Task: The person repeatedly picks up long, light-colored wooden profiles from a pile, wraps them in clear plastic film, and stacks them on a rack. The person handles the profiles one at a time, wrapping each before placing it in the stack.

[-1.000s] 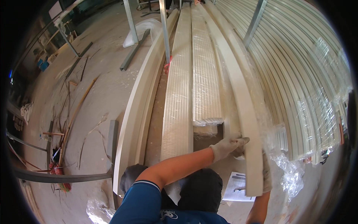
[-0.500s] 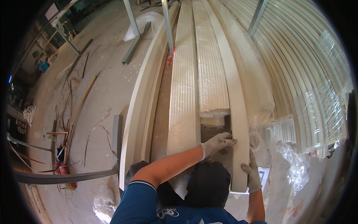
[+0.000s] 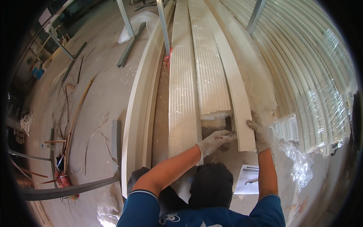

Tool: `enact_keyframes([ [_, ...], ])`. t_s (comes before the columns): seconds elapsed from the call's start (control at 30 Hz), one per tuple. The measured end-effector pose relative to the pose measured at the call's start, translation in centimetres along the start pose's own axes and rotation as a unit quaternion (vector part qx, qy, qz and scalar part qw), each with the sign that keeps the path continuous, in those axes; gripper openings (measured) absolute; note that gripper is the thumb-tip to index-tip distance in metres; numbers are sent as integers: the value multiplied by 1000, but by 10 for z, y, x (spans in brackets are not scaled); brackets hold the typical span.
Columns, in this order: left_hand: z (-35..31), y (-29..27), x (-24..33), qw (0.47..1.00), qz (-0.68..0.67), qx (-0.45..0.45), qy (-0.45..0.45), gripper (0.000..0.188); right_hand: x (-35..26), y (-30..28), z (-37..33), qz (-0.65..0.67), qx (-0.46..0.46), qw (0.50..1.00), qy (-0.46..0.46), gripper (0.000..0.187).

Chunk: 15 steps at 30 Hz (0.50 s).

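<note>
Some floor [image 3: 237,158] shows past the pale strip's [image 3: 239,106] near end, right hand [image 3: 261,138] grasping its right edge, left hand's [image 3: 213,143] hold unclear.

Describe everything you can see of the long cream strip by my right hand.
The long cream strip has a smooth, plain, matte top face and a squared near end; painted metal or plastic, I cannot tell. It lies lengthwise right of a film-wrapped ribbed bundle, running out of view at the top; its bend may be lens distortion. The right hand grips its right edge near the end, thumb on top. The left hand is by its left edge; contact is unclear.
</note>
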<state>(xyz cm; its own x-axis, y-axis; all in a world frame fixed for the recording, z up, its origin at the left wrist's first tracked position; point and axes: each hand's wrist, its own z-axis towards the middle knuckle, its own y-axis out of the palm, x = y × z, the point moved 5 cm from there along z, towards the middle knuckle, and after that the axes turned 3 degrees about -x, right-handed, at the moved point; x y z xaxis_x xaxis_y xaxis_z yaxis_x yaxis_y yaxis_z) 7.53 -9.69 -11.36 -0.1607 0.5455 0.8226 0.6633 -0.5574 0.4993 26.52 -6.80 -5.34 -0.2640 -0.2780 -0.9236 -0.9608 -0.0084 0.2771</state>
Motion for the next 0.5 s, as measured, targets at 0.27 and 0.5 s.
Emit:
enact_keyframes([
  [0.27,10,-18,-19,994,-105,-35,11,32,12,-16,5,-129,-33,991,-29,81],
  [0.5,15,-36,-20,991,-108,-11,78,37,2,-19,4,-532,6,844,-68,75],
])
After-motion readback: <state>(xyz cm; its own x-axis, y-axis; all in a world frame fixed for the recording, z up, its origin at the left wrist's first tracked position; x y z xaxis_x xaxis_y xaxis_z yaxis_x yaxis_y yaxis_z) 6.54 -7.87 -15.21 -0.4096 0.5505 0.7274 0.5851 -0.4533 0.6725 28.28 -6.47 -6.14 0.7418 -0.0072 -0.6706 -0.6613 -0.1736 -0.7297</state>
